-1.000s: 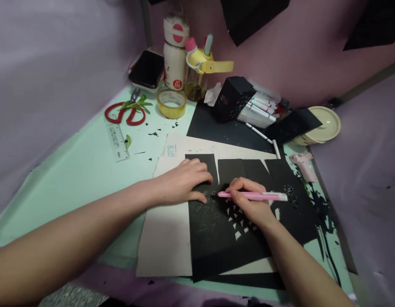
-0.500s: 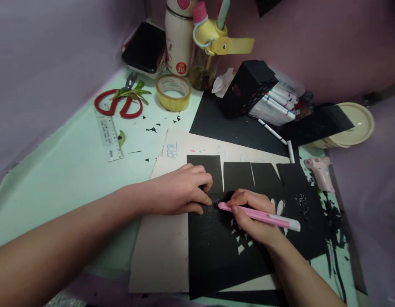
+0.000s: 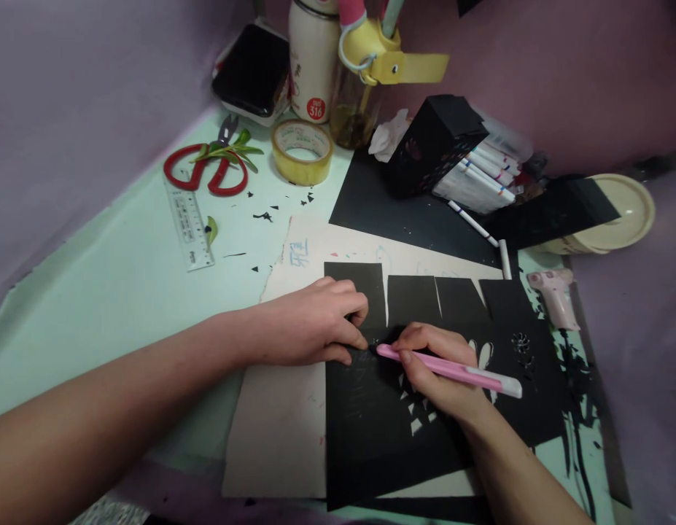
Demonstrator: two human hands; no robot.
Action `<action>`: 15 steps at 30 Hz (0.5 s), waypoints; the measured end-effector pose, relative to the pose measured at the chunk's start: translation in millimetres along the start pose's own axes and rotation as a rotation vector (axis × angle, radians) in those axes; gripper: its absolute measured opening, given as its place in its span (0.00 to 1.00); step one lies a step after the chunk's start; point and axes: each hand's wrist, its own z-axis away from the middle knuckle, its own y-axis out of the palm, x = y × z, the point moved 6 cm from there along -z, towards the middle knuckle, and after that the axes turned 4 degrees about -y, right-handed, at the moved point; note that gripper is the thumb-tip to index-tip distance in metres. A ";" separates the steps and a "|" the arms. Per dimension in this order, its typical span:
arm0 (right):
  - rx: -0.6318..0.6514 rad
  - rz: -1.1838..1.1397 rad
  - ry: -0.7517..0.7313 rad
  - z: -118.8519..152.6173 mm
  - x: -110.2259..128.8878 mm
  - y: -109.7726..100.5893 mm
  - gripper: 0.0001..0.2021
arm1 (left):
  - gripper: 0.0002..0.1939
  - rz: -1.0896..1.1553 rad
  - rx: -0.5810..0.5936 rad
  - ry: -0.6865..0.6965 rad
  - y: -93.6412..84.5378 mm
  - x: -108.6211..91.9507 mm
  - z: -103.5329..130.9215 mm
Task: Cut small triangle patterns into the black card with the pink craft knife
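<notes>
Black card (image 3: 392,452) with slits along its top edge and small cut-out shapes lies over a pale board (image 3: 277,430). My right hand (image 3: 439,364) grips a pink pen-shaped cutter (image 3: 452,370), its tip down on the card between my two hands. Just left of that tip, my left hand (image 3: 321,324) rests on the card, fingertips pressing on it and the fingers bent, with nothing seen held in them. Faint drawn lines show on the card below my left fingers. The very tip of the cutter is too small to make out.
Red-handled scissors (image 3: 206,168), a clear ruler (image 3: 189,226) and yellow tape (image 3: 302,153) lie at the back left. Bottles, a black box (image 3: 436,146) and white markers (image 3: 485,182) stand or lie behind. At right are a pink glue gun (image 3: 556,299) and a cream tub (image 3: 622,211).
The view has shifted slightly, so everything appears a little further right. Both hands keep nearly the same place on the card, and the pink cutter is still held.
</notes>
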 end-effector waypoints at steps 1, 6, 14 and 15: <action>-0.003 0.003 0.001 -0.3 0.2 0.0 0.06 | 0.09 -0.002 0.005 -0.003 0.0 0.0 0.1; -0.007 0.013 0.001 -1.7 1.3 -0.5 0.06 | 0.09 -0.014 0.044 -0.012 0.7 -0.4 0.1; -0.009 0.008 0.008 -0.5 -0.7 -1.0 0.06 | 0.09 -0.007 0.053 -0.024 1.2 0.8 0.1; -0.008 0.008 0.012 -0.4 -0.9 -0.9 0.06 | 0.09 -0.004 0.050 -0.021 1.1 0.8 0.1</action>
